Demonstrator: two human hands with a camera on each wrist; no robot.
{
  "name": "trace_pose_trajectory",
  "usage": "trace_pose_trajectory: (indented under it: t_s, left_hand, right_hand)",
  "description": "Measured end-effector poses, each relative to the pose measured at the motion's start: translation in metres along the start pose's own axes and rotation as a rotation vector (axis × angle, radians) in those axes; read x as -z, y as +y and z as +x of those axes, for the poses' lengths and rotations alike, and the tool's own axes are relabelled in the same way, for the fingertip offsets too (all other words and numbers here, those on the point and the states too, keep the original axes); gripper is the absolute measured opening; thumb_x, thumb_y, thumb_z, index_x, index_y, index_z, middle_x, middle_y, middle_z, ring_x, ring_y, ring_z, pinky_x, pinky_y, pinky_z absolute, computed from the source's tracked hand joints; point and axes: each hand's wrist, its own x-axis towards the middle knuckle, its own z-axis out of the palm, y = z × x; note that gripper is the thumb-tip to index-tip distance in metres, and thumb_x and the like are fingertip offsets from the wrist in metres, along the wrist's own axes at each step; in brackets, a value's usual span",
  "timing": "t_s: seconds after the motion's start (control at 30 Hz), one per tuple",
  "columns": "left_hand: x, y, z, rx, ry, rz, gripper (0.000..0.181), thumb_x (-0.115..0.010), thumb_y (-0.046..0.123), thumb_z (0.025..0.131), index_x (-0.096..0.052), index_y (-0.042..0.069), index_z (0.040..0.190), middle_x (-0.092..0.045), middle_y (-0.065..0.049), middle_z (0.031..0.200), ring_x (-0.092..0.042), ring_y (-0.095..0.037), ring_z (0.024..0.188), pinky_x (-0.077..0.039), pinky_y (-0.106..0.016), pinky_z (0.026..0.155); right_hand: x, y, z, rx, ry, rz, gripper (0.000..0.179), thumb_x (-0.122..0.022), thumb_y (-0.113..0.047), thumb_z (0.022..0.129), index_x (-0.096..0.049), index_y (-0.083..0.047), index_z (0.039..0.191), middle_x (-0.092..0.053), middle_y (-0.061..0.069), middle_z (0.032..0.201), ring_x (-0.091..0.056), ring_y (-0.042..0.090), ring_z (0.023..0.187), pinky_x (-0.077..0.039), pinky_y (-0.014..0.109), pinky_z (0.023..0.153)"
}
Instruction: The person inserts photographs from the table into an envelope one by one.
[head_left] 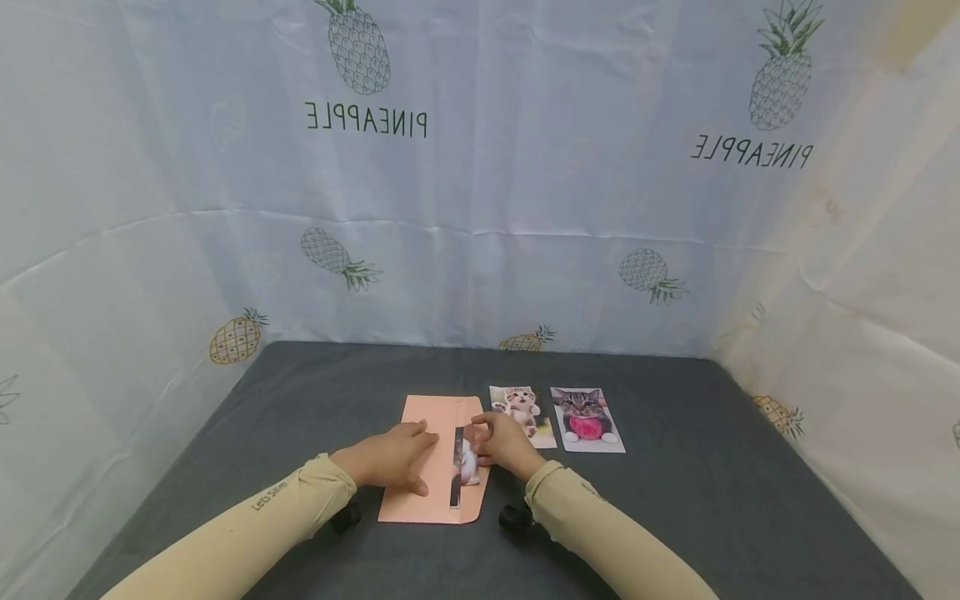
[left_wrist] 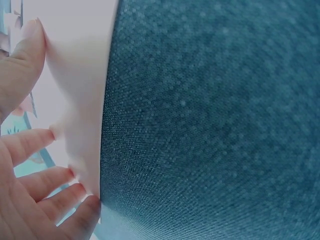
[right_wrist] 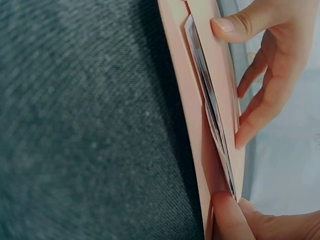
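Observation:
A salmon-pink envelope (head_left: 427, 410) lies on the dark table, its opening on the right side. My left hand (head_left: 390, 456) rests on it with fingers spread, and in the left wrist view those fingers (left_wrist: 37, 182) touch the envelope's surface. Out of the opening sticks a strip of a cat photo (head_left: 468, 467). My right hand (head_left: 506, 443) pinches that photo's edge between thumb and finger. In the right wrist view the photo's edge (right_wrist: 202, 75) sits between the envelope's flap and front. Whether it is one photo or a stack, I cannot tell.
Two cat photos lie flat right of the envelope: a kitten photo (head_left: 521, 408), and a photo of a cat with a pink ball-like thing (head_left: 587, 421). The dark tablecloth (head_left: 712, 500) surrounds them. A pineapple-print curtain (head_left: 487, 183) hangs behind.

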Motion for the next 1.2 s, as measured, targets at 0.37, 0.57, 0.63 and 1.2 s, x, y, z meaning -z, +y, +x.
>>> trace_pose_trajectory:
  t_s: [0.37,0.57,0.63,1.2]
  left_hand:
    - [0.0017,0.0012,-0.0019,-0.009,0.008,0.004,0.084,-0.08,0.046,0.075,-0.047,0.008,0.142,-0.037,-0.018,0.152,-0.037,-0.033,0.14,-0.036,-0.046,0.111]
    - [0.0018,0.0015,-0.0023,-0.01,0.007,0.005,0.084,-0.079,0.047,0.075,-0.047,0.007,0.142,-0.037,-0.018,0.151,-0.037,-0.032,0.14,-0.035,-0.046,0.111]
    - [0.0021,0.0017,-0.0024,-0.006,0.004,0.006,0.084,-0.079,0.047,0.075,-0.047,0.008,0.142,-0.037,-0.018,0.152,-0.036,-0.032,0.14,-0.035,-0.046,0.111]
    - [0.0031,0.0019,-0.003,-0.008,0.004,-0.007,0.084,-0.08,0.047,0.074,-0.048,0.008,0.141,-0.038,-0.019,0.151,-0.036,-0.032,0.14,-0.037,-0.045,0.11]
  right_hand:
    - [-0.0029,0.0017,0.0027,-0.004,0.005,-0.035,0.049,-0.067,0.015,0.079,-0.059,0.003,0.126,-0.059,0.01,0.077,-0.06,0.013,0.059,-0.057,0.027,0.056]
    - [-0.004,0.0008,0.0037,-0.028,0.001,-0.034,0.047,-0.068,0.013,0.079,-0.061,0.003,0.124,-0.057,0.008,0.069,-0.057,0.012,0.054,-0.057,0.027,0.056]
    - [-0.0043,0.0003,0.0036,-0.032,-0.001,-0.027,0.047,-0.069,0.014,0.078,-0.061,0.004,0.124,-0.056,0.007,0.067,-0.056,0.011,0.054,-0.057,0.027,0.056]
    - [-0.0073,-0.0009,0.0021,0.001,-0.016,-0.036,0.042,-0.066,0.015,0.077,-0.065,0.006,0.118,-0.056,0.003,0.063,-0.053,0.009,0.053,-0.056,0.024,0.055]
